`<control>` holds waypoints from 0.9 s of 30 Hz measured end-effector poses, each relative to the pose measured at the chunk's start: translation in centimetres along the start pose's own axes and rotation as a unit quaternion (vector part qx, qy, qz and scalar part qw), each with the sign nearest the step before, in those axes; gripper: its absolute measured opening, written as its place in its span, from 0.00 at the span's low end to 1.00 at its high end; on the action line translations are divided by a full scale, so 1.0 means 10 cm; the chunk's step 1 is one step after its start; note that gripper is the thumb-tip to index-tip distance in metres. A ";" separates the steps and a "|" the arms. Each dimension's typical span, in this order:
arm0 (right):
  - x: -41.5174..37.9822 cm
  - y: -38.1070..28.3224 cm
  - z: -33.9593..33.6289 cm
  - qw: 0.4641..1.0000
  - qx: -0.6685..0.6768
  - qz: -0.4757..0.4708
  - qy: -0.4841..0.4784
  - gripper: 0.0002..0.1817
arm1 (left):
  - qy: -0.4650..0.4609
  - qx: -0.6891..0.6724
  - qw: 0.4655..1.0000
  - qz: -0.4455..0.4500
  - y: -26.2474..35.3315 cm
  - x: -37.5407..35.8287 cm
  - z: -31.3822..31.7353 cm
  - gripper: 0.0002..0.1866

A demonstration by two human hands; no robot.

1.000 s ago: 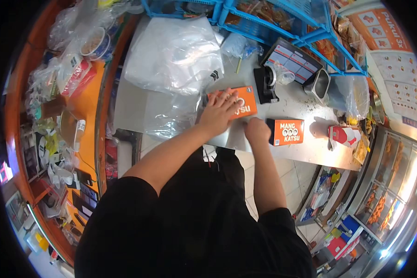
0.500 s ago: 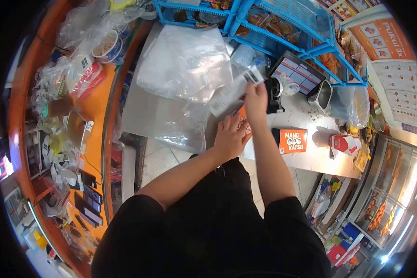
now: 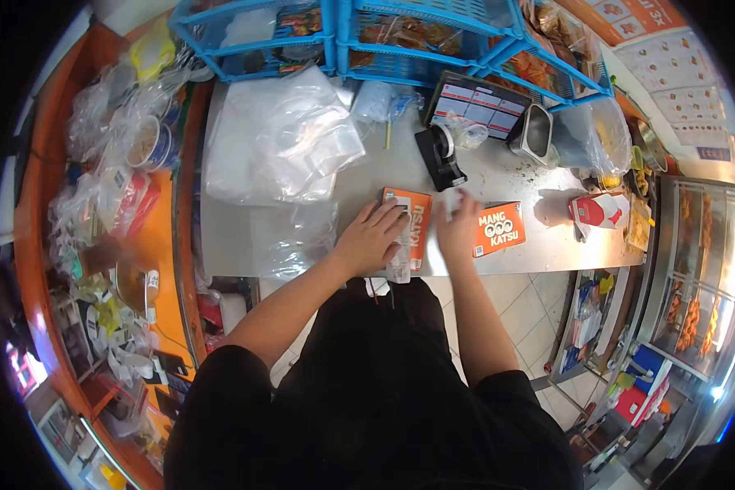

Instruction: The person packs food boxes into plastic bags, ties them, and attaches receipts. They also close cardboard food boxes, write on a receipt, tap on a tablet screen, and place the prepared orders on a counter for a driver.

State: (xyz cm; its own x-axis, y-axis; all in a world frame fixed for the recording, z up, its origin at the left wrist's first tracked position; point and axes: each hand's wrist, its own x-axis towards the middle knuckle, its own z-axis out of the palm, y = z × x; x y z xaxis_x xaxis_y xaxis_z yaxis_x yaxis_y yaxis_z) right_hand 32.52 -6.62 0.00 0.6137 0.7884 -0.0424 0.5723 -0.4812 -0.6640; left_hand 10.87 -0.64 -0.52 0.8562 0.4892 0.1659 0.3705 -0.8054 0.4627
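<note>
- On the surface (image 3: 367, 167), near its front edge, lies the left box (image 3: 420, 222): probably light, stiff card, best held by its sides.
- Right hand (image 3: 459, 227), blurred beside it; I can't tell its grip.
- Left hand (image 3: 372, 238) spread across box and paper (image 3: 399, 268), likely limp.

2 orange bxs (image 3: 498, 229), 1 printed slip (image 3: 399, 267), 1 tape disp. (image 3: 443, 167) & 1 rect. tin (image 3: 536, 133).

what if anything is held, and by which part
The left hand pins the white paper slip across its middle against the left KATSU box; whether the right hand grips anything is too blurred to tell.
</note>
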 end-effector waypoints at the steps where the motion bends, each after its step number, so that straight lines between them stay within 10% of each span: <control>1: 0.11 0.17 -0.05 0.999 -0.026 -0.001 0.035 0.27 | 0.006 -0.003 1.000 -0.004 -0.03 0.01 0.04 0.33; 3: 0.07 0.46 -0.18 0.996 -0.053 0.012 0.070 0.28 | -0.011 0.031 0.999 -0.008 -0.07 0.01 0.14 0.34; 5: -0.07 0.66 -0.37 0.926 -0.284 -0.249 0.000 0.26 | -0.032 0.037 0.999 0.001 -0.04 0.05 0.10 0.35; 8: 0.17 1.36 -0.53 0.901 -0.288 -0.323 -0.028 0.24 | -0.045 0.007 0.999 -0.014 0.00 0.12 0.07 0.38; 13: 0.73 0.58 -0.63 0.965 -0.096 -0.242 0.021 0.22 | -0.068 -0.034 0.996 -0.047 0.10 0.10 0.22 0.42; 15: 1.05 0.36 -0.24 0.987 0.114 -0.050 -0.097 0.22 | -0.030 -0.011 0.996 -0.078 0.20 0.14 0.28 0.43; 18: 1.61 0.09 -0.14 0.919 0.023 0.205 -0.337 0.23 | -0.009 0.008 0.994 -0.106 0.28 0.21 0.38 0.44; 22: 1.79 0.05 -0.30 0.867 0.078 0.245 -0.426 0.22 | -0.004 0.003 0.993 -0.114 0.32 0.24 0.39 0.44; 27: 0.83 0.66 -0.36 0.973 0.171 -0.008 -0.156 0.17 | 0.019 -0.001 0.993 -0.116 0.30 0.28 0.41 0.42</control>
State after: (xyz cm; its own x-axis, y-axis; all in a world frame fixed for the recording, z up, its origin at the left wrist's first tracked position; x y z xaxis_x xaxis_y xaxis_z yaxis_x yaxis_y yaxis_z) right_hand 43.33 -4.55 -2.05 0.3806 0.8983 -0.2196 0.3336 -0.3548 -0.8734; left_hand 15.82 -3.04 -2.25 0.7335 0.6739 0.0884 0.5555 -0.6693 0.4935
